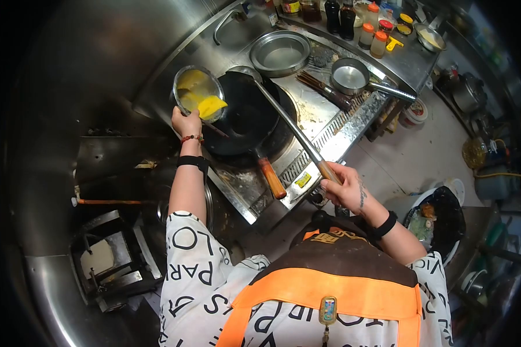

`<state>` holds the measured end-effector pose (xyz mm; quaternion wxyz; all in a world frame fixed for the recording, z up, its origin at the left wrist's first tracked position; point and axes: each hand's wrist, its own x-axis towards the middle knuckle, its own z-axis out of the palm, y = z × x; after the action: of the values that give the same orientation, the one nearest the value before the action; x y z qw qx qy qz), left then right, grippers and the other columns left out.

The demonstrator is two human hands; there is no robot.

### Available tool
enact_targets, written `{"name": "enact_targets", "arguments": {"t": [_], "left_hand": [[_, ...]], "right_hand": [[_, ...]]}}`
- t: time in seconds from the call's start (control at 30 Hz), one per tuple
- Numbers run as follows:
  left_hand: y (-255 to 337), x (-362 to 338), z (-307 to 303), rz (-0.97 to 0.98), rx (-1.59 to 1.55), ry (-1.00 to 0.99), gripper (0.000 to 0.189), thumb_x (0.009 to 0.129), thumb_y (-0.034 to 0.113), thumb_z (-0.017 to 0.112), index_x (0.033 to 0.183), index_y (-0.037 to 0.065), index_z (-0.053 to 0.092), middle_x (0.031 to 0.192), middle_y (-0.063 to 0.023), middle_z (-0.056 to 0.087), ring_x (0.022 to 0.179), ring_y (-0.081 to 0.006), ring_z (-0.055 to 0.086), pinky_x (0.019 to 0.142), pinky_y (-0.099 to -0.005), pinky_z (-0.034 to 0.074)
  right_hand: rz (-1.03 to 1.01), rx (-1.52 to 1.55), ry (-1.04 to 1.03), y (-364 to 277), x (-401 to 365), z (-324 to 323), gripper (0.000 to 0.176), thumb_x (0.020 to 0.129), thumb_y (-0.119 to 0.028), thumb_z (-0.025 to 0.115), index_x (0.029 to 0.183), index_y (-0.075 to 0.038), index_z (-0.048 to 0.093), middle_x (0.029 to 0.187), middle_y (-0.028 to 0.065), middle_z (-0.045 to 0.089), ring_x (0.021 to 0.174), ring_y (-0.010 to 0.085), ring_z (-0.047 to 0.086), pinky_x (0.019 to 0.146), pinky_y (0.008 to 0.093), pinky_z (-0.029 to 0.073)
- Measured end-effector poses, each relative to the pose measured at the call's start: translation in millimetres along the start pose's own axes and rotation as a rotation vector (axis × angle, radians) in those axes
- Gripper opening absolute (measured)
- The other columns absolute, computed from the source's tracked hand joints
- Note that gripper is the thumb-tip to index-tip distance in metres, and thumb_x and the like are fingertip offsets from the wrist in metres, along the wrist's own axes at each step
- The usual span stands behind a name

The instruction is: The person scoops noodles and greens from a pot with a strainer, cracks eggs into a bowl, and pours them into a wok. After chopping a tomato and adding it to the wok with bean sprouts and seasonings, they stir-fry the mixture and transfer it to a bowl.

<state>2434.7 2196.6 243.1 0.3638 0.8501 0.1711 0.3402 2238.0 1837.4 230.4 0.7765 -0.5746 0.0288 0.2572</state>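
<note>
My left hand (187, 124) grips a metal bowl (181, 81) by its near edge and tilts it toward the black wok (243, 118). Yellow liquid like beaten egg (212, 106) gathers at the bowl's lower rim, above the wok's left side. A thin stick (215, 128) pokes out beside this hand over the wok. In my right hand (343, 188) is the wooden end of a long-handled ladle (295, 128); its rounded head lies at the wok's far edge. The wok sits on the stove burner, its wooden handle (270, 178) pointing toward me.
Beyond the wok stands a round metal pan (279, 53). A small saucepan (351, 76) and a bundle of sticks (324, 88) lie to its right. Sauce bottles (367, 36) line the back shelf. A bin with a black liner (447, 217) stands at right, a fryer-like unit (114, 257) at lower left.
</note>
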Motion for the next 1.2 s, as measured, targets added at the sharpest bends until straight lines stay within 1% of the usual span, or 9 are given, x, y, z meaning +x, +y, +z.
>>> {"name": "enact_targets", "arguments": {"t": [0.1, 0.17, 0.3, 0.37, 0.57, 0.7, 0.8, 0.87, 1.2], "left_hand": [[-1, 5, -2, 0.01, 0.01, 0.006, 0.021, 0.061, -0.001, 0.066, 0.08, 0.0, 0.057, 0.075, -0.0113, 0.063, 0.07, -0.0218, 0.062, 0.067, -0.0313, 0.047], [0, 7, -1, -0.078, -0.071, 0.023, 0.022, 0.06, 0.0, 0.067, 0.079, -0.001, 0.056, 0.075, -0.0122, 0.063, 0.069, -0.0229, 0.061, 0.066, -0.0317, 0.047], [-7, 17, -2, -0.141, -0.034, 0.043, 0.021, 0.06, 0.0, 0.068, 0.077, -0.001, 0.055, 0.075, -0.0132, 0.062, 0.068, -0.0234, 0.061, 0.065, -0.0321, 0.047], [-14, 21, -3, -0.061, 0.025, 0.061, 0.021, 0.06, 0.002, 0.068, 0.076, -0.001, 0.054, 0.075, -0.0136, 0.062, 0.068, -0.023, 0.061, 0.065, -0.0325, 0.047], [11, 14, -14, -0.048, -0.005, 0.078, 0.021, 0.06, 0.003, 0.069, 0.076, 0.0, 0.055, 0.075, -0.014, 0.062, 0.068, -0.0243, 0.061, 0.065, -0.0327, 0.047], [12, 18, -16, -0.032, 0.01, 0.073, 0.021, 0.061, 0.004, 0.069, 0.077, 0.0, 0.055, 0.075, -0.0135, 0.063, 0.069, -0.0246, 0.062, 0.066, -0.0327, 0.047], [14, 21, -15, -0.022, -0.008, 0.076, 0.021, 0.062, 0.006, 0.07, 0.078, 0.001, 0.056, 0.076, -0.0125, 0.064, 0.071, -0.024, 0.062, 0.067, -0.0329, 0.047], [13, 24, -15, 0.02, 0.044, 0.069, 0.023, 0.063, 0.004, 0.066, 0.085, 0.001, 0.059, 0.078, -0.0083, 0.064, 0.069, -0.0168, 0.061, 0.065, -0.0295, 0.047], [34, 25, -16, 0.038, 0.035, 0.062, 0.023, 0.063, 0.005, 0.066, 0.085, 0.001, 0.06, 0.075, -0.0089, 0.064, 0.068, -0.018, 0.061, 0.064, -0.0299, 0.047]], "right_hand": [[-0.007, -0.002, 0.004, -1, -1, 0, 0.038, 0.084, -0.003, 0.053, 0.122, -0.001, 0.046, 0.063, -0.0025, 0.046, 0.047, 0.0059, 0.043, 0.04, 0.0205, 0.034], [0.0, 0.013, 0.008, 0, -3, -1, 0.039, 0.084, -0.003, 0.053, 0.122, -0.001, 0.046, 0.063, -0.0025, 0.046, 0.047, 0.006, 0.043, 0.04, 0.0205, 0.035], [-0.024, 0.024, -0.005, 2, -6, -5, 0.04, 0.084, -0.003, 0.054, 0.123, -0.001, 0.046, 0.065, -0.0023, 0.047, 0.048, 0.006, 0.043, 0.04, 0.0205, 0.035], [-0.025, 0.036, -0.01, 3, -7, -6, 0.04, 0.084, -0.004, 0.054, 0.123, -0.001, 0.045, 0.066, -0.0022, 0.047, 0.048, 0.0061, 0.043, 0.04, 0.0205, 0.035], [-0.008, 0.034, 0.018, 0, -10, -7, 0.041, 0.083, -0.004, 0.055, 0.123, -0.001, 0.045, 0.067, -0.0022, 0.048, 0.048, 0.0063, 0.044, 0.04, 0.0203, 0.036], [-0.01, 0.019, 0.017, 1, -11, -9, 0.042, 0.083, -0.004, 0.055, 0.123, -0.002, 0.045, 0.067, -0.0026, 0.048, 0.048, 0.0057, 0.044, 0.04, 0.0198, 0.036], [-0.021, 0.016, 0.004, 0, -12, -9, 0.042, 0.083, -0.004, 0.055, 0.123, -0.002, 0.045, 0.067, -0.0028, 0.048, 0.048, 0.0052, 0.044, 0.04, 0.0194, 0.036], [-0.022, 0.022, -0.008, 0, -13, -9, 0.042, 0.083, -0.004, 0.055, 0.124, -0.002, 0.045, 0.067, -0.0029, 0.048, 0.048, 0.005, 0.044, 0.04, 0.0193, 0.036], [-0.032, 0.032, -0.021, 1, -19, -10, 0.042, 0.083, -0.003, 0.054, 0.124, -0.002, 0.045, 0.066, -0.0027, 0.047, 0.047, 0.0056, 0.042, 0.04, 0.0202, 0.034]]}}
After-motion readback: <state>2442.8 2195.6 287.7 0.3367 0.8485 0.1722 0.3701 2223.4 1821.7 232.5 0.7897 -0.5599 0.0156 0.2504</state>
